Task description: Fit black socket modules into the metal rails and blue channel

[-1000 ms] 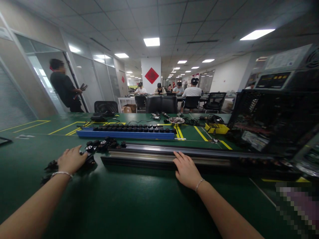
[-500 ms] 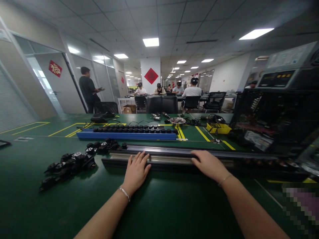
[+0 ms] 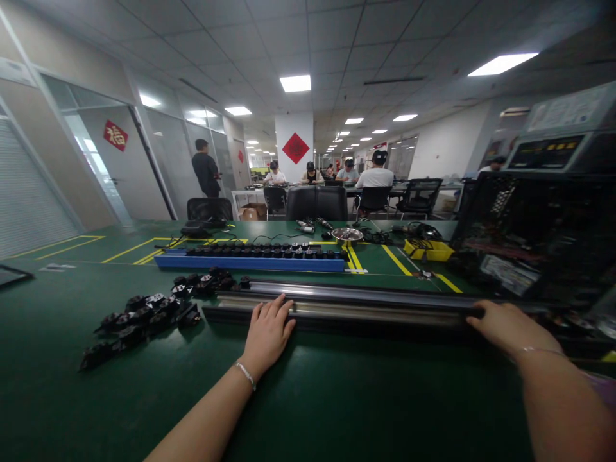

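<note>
My left hand (image 3: 269, 330) lies on the near edge of a long dark rail (image 3: 366, 314) with a shiny channel. Its fingers are slightly spread and hold nothing. My right hand (image 3: 510, 328) is at the right part of this rail, thumb and forefinger curled close together around a dark spot; whatever is between them is too dark to name. A second metal rail (image 3: 332, 290) runs parallel just behind. Small black parts (image 3: 151, 314) are heaped left of the rails. More dark parts, partly hidden by my right hand, are near the right end.
A blue rail (image 3: 250, 262) bearing rows of black parts stands farther back. Behind it are a metal bowl (image 3: 347, 235) and a yellow bin (image 3: 428, 251) with cables. A tall black case (image 3: 524, 231) rises at the right. Several people sit at a far table; one person (image 3: 206, 170) stands at left.
My right hand has moved right along the rail, from its middle toward its right end, and its thumb and forefinger are closer together. My left hand stays on the rail.
</note>
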Action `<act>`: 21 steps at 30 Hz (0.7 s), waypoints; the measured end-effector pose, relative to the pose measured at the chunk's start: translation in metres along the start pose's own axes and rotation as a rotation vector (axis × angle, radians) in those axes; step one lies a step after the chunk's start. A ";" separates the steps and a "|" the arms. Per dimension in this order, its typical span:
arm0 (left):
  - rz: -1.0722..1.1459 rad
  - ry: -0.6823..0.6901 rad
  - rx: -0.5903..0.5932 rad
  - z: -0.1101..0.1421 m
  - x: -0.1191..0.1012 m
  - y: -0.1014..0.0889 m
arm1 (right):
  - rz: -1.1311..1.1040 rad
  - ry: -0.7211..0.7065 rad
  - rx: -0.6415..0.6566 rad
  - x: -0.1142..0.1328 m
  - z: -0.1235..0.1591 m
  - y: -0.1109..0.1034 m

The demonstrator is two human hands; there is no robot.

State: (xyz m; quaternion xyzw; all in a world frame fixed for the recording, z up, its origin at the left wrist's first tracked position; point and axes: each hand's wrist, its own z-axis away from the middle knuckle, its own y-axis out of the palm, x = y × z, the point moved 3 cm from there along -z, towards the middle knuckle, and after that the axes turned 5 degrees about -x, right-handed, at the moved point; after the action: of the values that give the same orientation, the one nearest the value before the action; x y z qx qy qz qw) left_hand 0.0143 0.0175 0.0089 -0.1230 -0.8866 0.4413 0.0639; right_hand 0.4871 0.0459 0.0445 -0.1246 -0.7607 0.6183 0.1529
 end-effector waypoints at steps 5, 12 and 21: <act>-0.001 0.001 -0.007 0.000 0.000 0.000 | 0.057 0.044 0.048 0.010 0.009 -0.002; -0.001 0.002 -0.008 0.000 0.000 0.000 | 0.020 0.055 0.027 0.013 0.014 -0.007; 0.009 -0.007 -0.006 0.000 0.000 -0.001 | -0.054 -0.031 0.046 0.021 0.009 -0.007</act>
State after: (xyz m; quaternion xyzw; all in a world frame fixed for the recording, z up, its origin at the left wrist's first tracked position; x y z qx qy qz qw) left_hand 0.0144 0.0172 0.0097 -0.1255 -0.8876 0.4392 0.0587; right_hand 0.4647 0.0447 0.0510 -0.0911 -0.7516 0.6332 0.1607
